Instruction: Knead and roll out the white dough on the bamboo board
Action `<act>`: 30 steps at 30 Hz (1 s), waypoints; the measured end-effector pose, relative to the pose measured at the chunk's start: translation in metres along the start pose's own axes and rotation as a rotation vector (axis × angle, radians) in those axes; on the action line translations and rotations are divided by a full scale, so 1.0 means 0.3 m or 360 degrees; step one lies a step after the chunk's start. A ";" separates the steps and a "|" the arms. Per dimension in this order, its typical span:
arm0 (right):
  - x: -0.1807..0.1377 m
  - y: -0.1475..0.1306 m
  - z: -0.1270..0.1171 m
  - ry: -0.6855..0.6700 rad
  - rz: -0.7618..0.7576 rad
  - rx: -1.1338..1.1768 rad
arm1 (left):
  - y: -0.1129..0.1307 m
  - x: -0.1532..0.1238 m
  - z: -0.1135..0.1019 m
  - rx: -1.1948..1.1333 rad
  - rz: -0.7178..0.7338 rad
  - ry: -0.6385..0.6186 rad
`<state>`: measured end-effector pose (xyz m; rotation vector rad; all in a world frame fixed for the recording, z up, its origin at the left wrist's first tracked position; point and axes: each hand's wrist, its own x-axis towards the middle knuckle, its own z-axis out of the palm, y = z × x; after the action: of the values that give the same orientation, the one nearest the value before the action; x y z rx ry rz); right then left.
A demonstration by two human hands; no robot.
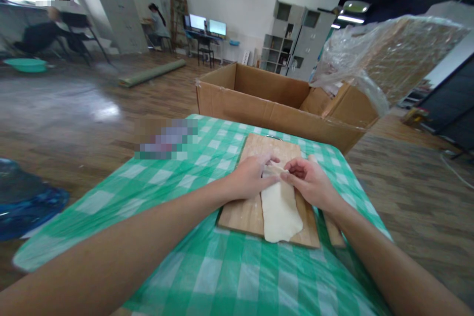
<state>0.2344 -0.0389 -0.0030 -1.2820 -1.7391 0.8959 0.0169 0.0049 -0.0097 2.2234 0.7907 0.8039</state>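
A long flat strip of pale dough (280,210) lies on a wooden cutting board (252,207) on a table with a green and white checked cloth (207,266). My left hand (250,175) rests on the far end of the dough, fingers curled over its edge. From the other side, my right hand (311,180) pinches the same far end, fingers bent around a folded bit of dough. Both hands meet at the top of the strip.
A large open cardboard box (259,101) stands just beyond the table, with crinkled clear plastic (374,57) over its right side. A blue water jug (25,202) lies at the left on the wooden floor. People sit at desks far back.
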 end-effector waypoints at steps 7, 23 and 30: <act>-0.007 -0.004 0.001 -0.0113 0.0123 0.0099 | 0.006 0.014 -0.006 -0.0098 -0.0066 0.0200; -0.040 -0.061 0.015 0.0117 -0.0706 -0.0443 | 0.008 -0.012 -0.001 0.0126 0.0394 0.0447; -0.041 -0.077 0.018 0.0050 -0.0688 -0.0626 | 0.004 -0.009 -0.003 0.0204 0.0369 0.0431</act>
<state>0.2222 -0.0570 0.0126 -1.0775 -2.1252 0.2932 0.0149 0.0025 -0.0094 2.3806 0.7333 1.2171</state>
